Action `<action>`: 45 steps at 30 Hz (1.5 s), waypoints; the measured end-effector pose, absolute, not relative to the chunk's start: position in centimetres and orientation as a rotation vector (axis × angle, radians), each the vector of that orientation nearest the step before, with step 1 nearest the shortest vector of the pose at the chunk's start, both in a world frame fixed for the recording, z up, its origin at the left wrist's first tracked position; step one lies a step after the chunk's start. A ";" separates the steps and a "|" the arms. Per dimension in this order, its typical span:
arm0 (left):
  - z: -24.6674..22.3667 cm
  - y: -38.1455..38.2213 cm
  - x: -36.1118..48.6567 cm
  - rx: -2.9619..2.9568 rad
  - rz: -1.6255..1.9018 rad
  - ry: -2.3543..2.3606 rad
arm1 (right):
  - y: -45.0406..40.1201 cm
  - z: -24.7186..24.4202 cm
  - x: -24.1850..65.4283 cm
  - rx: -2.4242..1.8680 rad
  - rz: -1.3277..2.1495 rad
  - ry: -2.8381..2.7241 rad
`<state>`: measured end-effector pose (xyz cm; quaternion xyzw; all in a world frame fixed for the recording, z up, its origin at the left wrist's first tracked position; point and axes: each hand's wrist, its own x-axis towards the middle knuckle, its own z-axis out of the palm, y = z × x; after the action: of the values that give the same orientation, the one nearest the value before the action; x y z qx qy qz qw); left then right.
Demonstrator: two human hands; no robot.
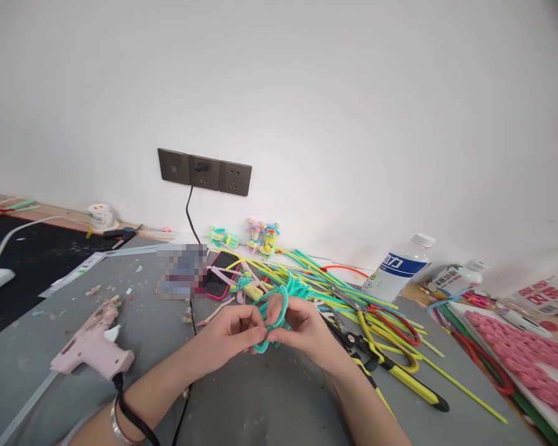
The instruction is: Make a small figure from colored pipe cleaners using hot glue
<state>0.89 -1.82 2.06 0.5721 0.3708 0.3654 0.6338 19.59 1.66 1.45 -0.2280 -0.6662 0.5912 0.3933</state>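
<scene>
A turquoise pipe cleaner [284, 303] is bent into loops between my two hands, just above the grey table. My left hand [235, 331] pinches it from the left with thumb and forefinger. From the right, my right hand [302, 328] grips the same loops, fingertips meeting those of my left. More turquoise pipe cleaners [300, 286] lie right behind my hands. Beside them rests a small yellow, green and pink pipe cleaner figure [247, 284]. To the right of my right hand lie yellow-handled pliers [367, 353].
A pink glue gun [90, 347] lies at left, its black cord passing by my left wrist. Yellow pipe cleaners [428, 353] and red-handled scissors [393, 319] spread at right. A bottle [402, 266] stands by the wall. Several finished figures [263, 235] sit behind a phone [221, 275].
</scene>
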 end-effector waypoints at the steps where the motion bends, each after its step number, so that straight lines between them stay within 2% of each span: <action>1: 2.0 -1.9 0.9 1.304 0.840 0.847 | 1.7 1.4 19.6 -0.576 1.482 -1.691; 12: 2.1 -2.0 1.0 1.274 0.849 0.833 | 1.6 1.2 19.5 -0.560 1.353 -1.726; 35: 1.7 -2.0 0.8 1.257 0.864 0.777 | 1.7 1.0 19.5 -0.537 1.400 -1.680; 45: 1.4 -1.8 0.8 1.586 1.273 1.102 | 2.2 0.6 19.2 -0.603 1.300 -1.528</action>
<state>0.81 -1.79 1.42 0.6277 0.4362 0.5036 0.4026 19.24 2.21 0.63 -0.2494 -0.6317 0.5377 0.4997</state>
